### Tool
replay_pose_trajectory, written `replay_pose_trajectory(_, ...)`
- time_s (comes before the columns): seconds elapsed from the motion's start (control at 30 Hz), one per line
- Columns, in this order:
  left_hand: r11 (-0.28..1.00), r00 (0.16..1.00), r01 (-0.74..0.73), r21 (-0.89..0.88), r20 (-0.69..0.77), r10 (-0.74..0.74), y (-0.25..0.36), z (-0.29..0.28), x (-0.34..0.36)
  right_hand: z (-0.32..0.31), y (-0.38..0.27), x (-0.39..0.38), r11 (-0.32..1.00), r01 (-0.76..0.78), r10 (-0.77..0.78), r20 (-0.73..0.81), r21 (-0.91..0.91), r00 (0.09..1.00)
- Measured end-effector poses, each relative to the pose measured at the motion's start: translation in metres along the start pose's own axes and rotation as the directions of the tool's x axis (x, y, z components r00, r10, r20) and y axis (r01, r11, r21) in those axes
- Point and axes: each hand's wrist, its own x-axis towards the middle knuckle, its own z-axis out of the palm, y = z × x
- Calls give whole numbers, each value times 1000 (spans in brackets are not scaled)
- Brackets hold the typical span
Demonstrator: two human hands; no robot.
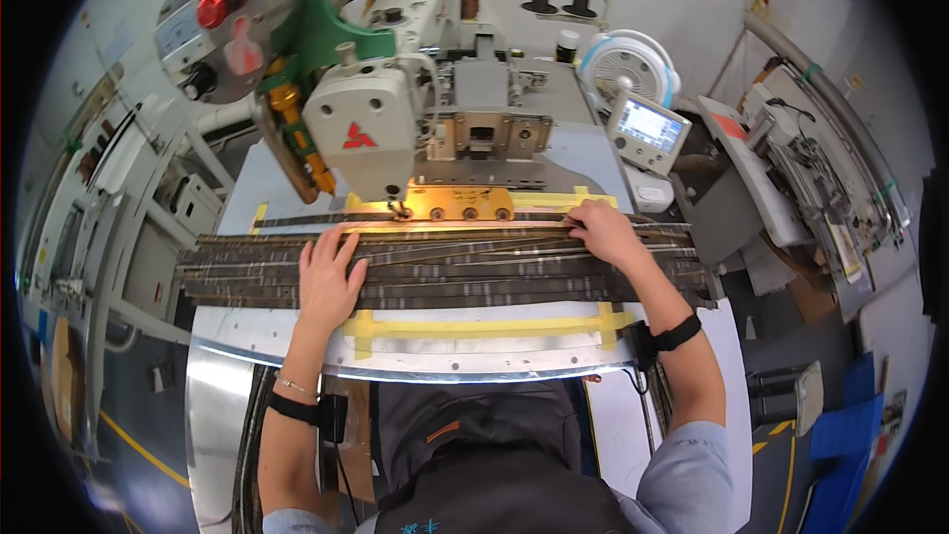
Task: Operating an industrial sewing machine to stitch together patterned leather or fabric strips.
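Observation:
My left hand (pixel 331 279) lies with fingers spread on a bundle of long dark strips (pixel 465 277) that crosses the work surface. My right hand (pixel 603 233) has its fingertips pinched on the end part of a thin dark strip (pixel 643 228) at the back of the bundle, right of a lit brass guide plate (pixel 457 200). The white sewing machine head (pixel 361 124) stands above, with its presser foot (pixel 398 208) beside that plate. Yellow tape (pixel 479 325) marks the metal table edge in front of the strips.
A green arm with a motor housing (pixel 213 49) rises at upper left. A small screen (pixel 646 131), a white fan (pixel 623 69) and thread cones (pixel 541 0) are at the back right. Other machines (pixel 791 153) stand along both sides, and a grey chair or bag (pixel 474 425) is below the table edge.

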Motion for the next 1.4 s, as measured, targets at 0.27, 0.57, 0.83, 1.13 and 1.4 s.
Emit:
replay_pose_trajectory(0.27,999,999,4,41,44,-6,-12,7,-5,8,-2,3,987,56,-62,-35,-151,997)
replay_pose_trajectory(0.57,997,997,17,79,69,-23,-18,9,-4,3,3,13,994,86,-79,94,-67,992)
replay_pose_trajectory(0.83,998,1000,-2,68,6,2,-21,1,-5,3,14,16,994,50,-60,103,100,993)
replay_pose_trajectory(1.13,999,998,1,36,-57,1,-24,-3,-10,9,-16,7,997,38,-47,-149,-65,988)
replay_pose_trajectory(1.4,999,998,42,22,-43,-41,-25,-5,-10,31,-40,16,958,153,-117,-158,242,981)
